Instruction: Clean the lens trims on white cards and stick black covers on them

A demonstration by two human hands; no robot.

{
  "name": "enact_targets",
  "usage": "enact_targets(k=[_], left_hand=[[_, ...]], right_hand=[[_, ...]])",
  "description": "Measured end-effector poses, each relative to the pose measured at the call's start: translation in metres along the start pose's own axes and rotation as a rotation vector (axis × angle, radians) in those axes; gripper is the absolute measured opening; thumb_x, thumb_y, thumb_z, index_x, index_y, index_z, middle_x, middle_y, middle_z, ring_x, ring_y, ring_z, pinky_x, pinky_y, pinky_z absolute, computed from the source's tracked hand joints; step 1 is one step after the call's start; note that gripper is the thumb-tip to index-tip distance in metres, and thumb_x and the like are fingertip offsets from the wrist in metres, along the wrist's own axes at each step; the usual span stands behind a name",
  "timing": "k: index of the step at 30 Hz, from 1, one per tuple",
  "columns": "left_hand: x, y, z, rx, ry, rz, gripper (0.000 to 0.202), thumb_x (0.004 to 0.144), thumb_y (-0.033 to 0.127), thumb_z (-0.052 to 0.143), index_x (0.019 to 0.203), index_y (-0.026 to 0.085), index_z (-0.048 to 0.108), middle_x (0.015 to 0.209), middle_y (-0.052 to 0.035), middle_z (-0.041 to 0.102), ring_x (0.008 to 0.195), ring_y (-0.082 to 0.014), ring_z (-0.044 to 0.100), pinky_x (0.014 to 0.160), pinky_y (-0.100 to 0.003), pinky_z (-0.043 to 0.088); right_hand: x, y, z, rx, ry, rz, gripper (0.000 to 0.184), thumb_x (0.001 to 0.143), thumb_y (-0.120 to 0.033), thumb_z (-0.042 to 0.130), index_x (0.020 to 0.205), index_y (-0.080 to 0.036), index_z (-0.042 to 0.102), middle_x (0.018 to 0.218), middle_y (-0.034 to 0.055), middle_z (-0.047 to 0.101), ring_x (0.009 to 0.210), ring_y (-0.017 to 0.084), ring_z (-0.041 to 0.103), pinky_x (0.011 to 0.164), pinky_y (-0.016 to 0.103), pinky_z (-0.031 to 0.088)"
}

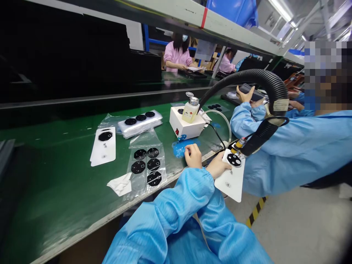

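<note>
The right hand [218, 165] was found closed narrowly on a white rectangular card [229, 185], which was held tilted beyond the bench edge, above the grey floor. A black octagonal piece [234, 160] with round openings was seated on the upper end of the card, just beyond the hand. The left hand [193, 156] was curled beside the right, close to the bench edge; whether anything small was held in it could not be told from this view. A crumpled blue patch of material [183, 147] was lying just beyond the left hand.

A slim tool with a yellow collar [238, 145] was directed at the black piece from the right, its tip close to the piece. A black corrugated hose [275, 88] was arched above the bench. A co-worker's light-blue sleeve [299, 154] was extended along the right side, and a co-worker's raised hand [243, 96] was seen farther along.

On the green bench [55, 176] were placed a white box with a red switch [184, 123], a pale-yellow liquid bottle with a metal top [190, 112], and a clear plastic bag of black octagonal pieces [146, 165]. A second white card [103, 146] and a folded white wipe [122, 184] were laid to the left.
</note>
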State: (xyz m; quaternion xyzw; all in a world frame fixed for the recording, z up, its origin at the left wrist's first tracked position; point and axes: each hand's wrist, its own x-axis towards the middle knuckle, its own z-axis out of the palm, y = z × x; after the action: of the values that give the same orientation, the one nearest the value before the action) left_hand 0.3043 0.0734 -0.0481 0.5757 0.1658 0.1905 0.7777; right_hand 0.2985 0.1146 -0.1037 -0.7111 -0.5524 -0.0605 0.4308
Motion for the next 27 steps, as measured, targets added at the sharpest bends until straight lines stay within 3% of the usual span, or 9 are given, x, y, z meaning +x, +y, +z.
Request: enact_targets(k=[7,11,12,15,18,22,27], left_hand=[[-0.021,0.002,0.001,0.01,-0.025,-0.004,0.031,0.09,0.032,0.049,0.113,0.013,0.056,0.114,-0.0058,0.058,0.099,-0.0249,0.059,0.083,-0.04,0.051],[-0.058,0.009,-0.009,-0.074,-0.047,-0.002,0.031,0.087,0.031,0.055,0.112,0.013,0.056,0.115,-0.0056,0.058,0.102,-0.0265,0.057,0.085,-0.043,0.05],[-0.07,0.011,-0.014,-0.105,-0.068,-0.015,0.031,0.085,0.028,0.057,0.113,0.015,0.055,0.115,-0.0083,0.057,0.1,-0.0223,0.058,0.084,-0.043,0.05],[-0.108,0.018,-0.034,-0.216,-0.072,-0.07,0.045,0.08,0.02,0.062,0.122,0.017,0.047,0.103,-0.0058,0.062,0.083,-0.0169,0.061,0.071,-0.032,0.051],[-0.148,0.024,-0.056,-0.292,0.009,-0.116,0.058,0.072,0.016,0.066,0.123,0.019,0.04,0.084,-0.001,0.066,0.065,-0.0129,0.061,0.058,-0.022,0.047],[-0.191,0.024,-0.079,-0.339,0.193,-0.114,0.057,0.07,0.025,0.068,0.119,0.02,0.038,0.079,-0.0019,0.067,0.058,-0.014,0.062,0.054,-0.023,0.047],[-0.222,0.024,-0.096,-0.369,0.402,-0.099,0.055,0.066,0.031,0.073,0.11,0.02,0.042,0.078,-0.0028,0.068,0.055,-0.0133,0.061,0.05,-0.022,0.047]], right_hand=[[0.0,-0.01,-0.007,-0.014,-0.004,-0.002,0.019,0.09,-0.03,0.048,0.084,-0.014,0.057,0.085,0.0012,0.058,0.077,0.011,0.056,0.071,0.029,0.049],[-0.001,-0.018,-0.011,-0.071,-0.03,-0.01,0.013,0.088,-0.022,0.047,0.083,-0.015,0.056,0.086,0.0021,0.057,0.083,0.013,0.054,0.077,0.031,0.045],[0.0,-0.019,-0.012,-0.083,-0.04,-0.011,0.012,0.087,-0.02,0.047,0.083,-0.015,0.057,0.086,0.0024,0.057,0.084,0.014,0.053,0.078,0.031,0.044],[0.003,-0.019,-0.012,-0.093,-0.06,-0.007,0.014,0.086,-0.018,0.044,0.079,-0.017,0.056,0.083,0.0033,0.057,0.081,0.014,0.052,0.076,0.028,0.042],[0.003,-0.019,-0.014,-0.06,-0.053,-0.009,0.018,0.086,-0.02,0.04,0.075,-0.019,0.054,0.079,0.0043,0.056,0.076,0.016,0.051,0.073,0.028,0.041],[0.001,-0.018,-0.016,0.029,-0.043,-0.045,0.017,0.085,-0.021,0.04,0.073,-0.02,0.051,0.075,0.0042,0.053,0.071,0.017,0.048,0.07,0.03,0.038],[0.002,-0.013,-0.016,0.073,-0.05,-0.077,0.017,0.085,-0.023,0.041,0.071,-0.021,0.048,0.07,0.0026,0.05,0.066,0.017,0.045,0.066,0.031,0.035]])
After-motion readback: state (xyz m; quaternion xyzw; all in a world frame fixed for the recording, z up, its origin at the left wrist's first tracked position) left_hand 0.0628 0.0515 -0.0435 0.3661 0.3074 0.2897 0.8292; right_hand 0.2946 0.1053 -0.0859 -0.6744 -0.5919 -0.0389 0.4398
